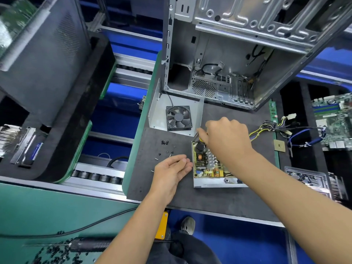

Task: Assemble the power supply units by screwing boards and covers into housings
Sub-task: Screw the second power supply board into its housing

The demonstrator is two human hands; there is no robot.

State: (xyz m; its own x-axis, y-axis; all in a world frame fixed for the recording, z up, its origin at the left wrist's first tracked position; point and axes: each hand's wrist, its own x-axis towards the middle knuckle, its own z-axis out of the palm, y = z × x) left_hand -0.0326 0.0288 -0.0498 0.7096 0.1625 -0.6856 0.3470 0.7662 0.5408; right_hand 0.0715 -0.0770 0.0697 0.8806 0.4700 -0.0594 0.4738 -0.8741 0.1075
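- Power supply housing (pixel 215 184) lies on the dark desk (pixel 219 201) just in front of the person, with the board (pixel 205 164) already seated inside it and its top uncovered.
- Right hand (pixel 227 136) reaches over the far corner of the board with curled fingers; it seems to pinch something small there, perhaps a screw, but I cannot tell for sure.
- Left hand (pixel 171 171) rests on the desk with relaxed fingers, holding nothing, its fingertips touching the left wall of the housing.
- To do this step well, I think the left hand should press the housing steady while the screw is set straight into its hole, before any driver comes.
- Loose screws (pixel 165 147) lie scattered on the desk just left of the housing, near the left hand.
- Cover with fan (pixel 178 118) stands behind the housing, and the wire bundle (pixel 266 128) trails to the right; both could get in the way.
- Electric screwdriver (pixel 89 246) lies well apart, on the green surface near the person.
- Open computer case (pixel 228 63) stands at the back of the desk.
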